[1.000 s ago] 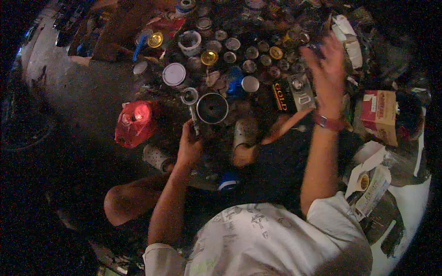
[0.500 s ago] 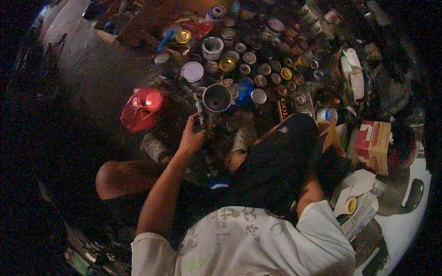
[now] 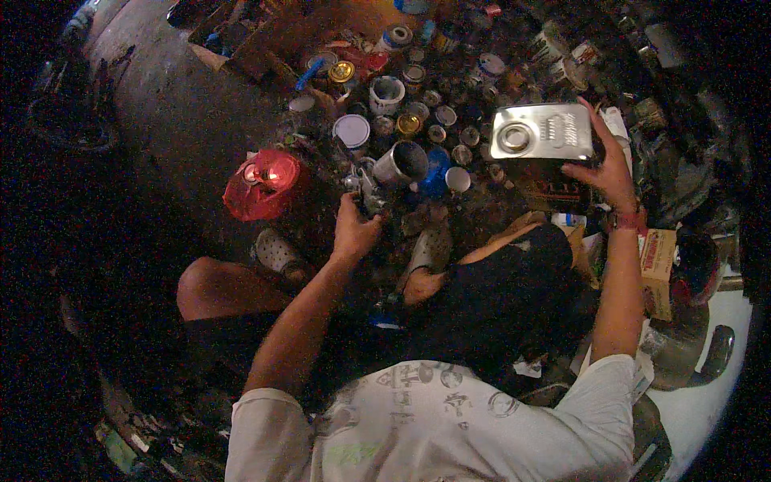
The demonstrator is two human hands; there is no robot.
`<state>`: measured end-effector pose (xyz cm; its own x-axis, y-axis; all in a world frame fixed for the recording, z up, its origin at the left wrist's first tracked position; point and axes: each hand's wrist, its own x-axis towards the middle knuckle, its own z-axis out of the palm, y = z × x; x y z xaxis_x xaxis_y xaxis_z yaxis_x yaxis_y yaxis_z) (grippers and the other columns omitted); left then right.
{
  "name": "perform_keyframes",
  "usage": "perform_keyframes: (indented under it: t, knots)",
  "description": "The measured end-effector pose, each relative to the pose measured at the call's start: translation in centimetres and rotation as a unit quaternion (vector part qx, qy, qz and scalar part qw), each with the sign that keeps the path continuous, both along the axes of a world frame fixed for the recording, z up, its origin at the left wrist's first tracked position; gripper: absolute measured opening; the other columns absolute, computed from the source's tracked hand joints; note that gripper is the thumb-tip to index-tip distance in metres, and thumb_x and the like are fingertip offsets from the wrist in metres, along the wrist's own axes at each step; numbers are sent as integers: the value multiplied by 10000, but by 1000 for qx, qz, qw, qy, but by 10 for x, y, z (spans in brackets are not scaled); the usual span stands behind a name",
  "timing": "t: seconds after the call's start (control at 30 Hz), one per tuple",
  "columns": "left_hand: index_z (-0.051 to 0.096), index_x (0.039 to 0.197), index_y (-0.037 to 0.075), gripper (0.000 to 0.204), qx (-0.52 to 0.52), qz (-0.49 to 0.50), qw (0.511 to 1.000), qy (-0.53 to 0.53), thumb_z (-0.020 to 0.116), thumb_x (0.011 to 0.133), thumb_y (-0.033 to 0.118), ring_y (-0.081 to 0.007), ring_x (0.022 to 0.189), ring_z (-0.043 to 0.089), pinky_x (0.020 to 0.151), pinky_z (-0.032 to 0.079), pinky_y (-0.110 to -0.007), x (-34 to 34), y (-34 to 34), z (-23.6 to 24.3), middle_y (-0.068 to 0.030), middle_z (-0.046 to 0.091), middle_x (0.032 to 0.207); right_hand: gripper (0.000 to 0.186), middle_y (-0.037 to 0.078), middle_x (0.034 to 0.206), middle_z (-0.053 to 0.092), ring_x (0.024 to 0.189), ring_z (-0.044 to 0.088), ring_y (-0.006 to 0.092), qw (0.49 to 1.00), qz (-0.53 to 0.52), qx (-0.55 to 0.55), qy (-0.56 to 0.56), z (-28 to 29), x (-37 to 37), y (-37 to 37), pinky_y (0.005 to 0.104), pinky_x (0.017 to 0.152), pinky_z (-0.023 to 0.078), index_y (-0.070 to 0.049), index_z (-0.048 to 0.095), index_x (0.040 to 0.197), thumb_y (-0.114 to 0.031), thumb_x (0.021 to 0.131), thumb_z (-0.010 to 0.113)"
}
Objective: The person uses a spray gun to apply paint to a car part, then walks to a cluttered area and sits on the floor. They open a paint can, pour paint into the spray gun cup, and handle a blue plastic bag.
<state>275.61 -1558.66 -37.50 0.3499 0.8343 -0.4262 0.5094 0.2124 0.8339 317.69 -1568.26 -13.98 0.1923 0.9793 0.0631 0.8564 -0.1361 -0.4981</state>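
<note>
My left hand (image 3: 356,233) is closed round the handle of a metal spray gun (image 3: 367,193), in front of my feet. A silver cup (image 3: 401,165) sits on the gun, tilted to the right, and its open mouth shows a dark inside. Off to the right, my right hand (image 3: 608,169) grips a rectangular metal can (image 3: 566,136) by its right end. The can's shiny top has a round spout or cap (image 3: 514,140); its dark side is in shadow. The cup and the can are well apart.
Many small paint tins (image 3: 409,124) crowd the floor ahead, with a white-lidded tin (image 3: 351,131) and a crumpled blue wrapper (image 3: 434,171) among them. A red plastic bag (image 3: 261,183) lies left. A cardboard box (image 3: 657,269) stands right, and another (image 3: 269,40) at the far left.
The rectangular can has come up off the floor, now held in my right hand, which was hidden before. My left hand has shifted slightly right, and the gun's cup has tipped to the right.
</note>
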Motion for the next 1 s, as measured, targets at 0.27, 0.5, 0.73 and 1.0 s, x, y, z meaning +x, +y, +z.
perform_keyframes:
  t: [0.27, 0.5, 0.73, 1.0]
  knots:
    - [417, 1347, -58, 749, 152, -1, 988, 27, 821, 748, 139, -453, 1197, 561, 1043, 445, -483, 7, 4, -20, -276, 577, 1237, 1119, 73, 1565, 484, 1451, 428, 258, 980, 152, -124, 18, -15, -53, 82, 413, 1223, 307, -181, 420, 1570, -333, 609, 973]
    - [347, 1403, -72, 814, 198, -12, 974, 110, 794, 751, 120, -464, 1215, 483, 1059, 411, -512, -2, -5, -17, -279, 497, 1309, 1050, 157, 1386, 580, 1294, 551, 316, 966, 188, -174, 17, -37, -117, 106, 399, 1123, 408, -156, 449, 1548, -372, 647, 945]
    - [329, 1431, -73, 865, 201, -39, 973, 104, 811, 733, 96, -470, 1217, 472, 1061, 411, -514, -9, -5, -24, -272, 483, 1328, 1063, 176, 1382, 575, 1290, 549, 336, 976, 161, -142, -39, -56, -105, 102, 401, 1131, 402, -134, 457, 1540, -393, 634, 949]
    - [336, 1427, -72, 857, 230, -34, 966, 109, 811, 732, 90, -470, 1219, 460, 1077, 392, -514, -6, -3, -23, -271, 459, 1360, 1094, 160, 1365, 590, 1283, 558, 314, 970, 177, -167, -14, -59, -101, 88, 408, 1125, 408, -143, 433, 1555, -360, 617, 952]
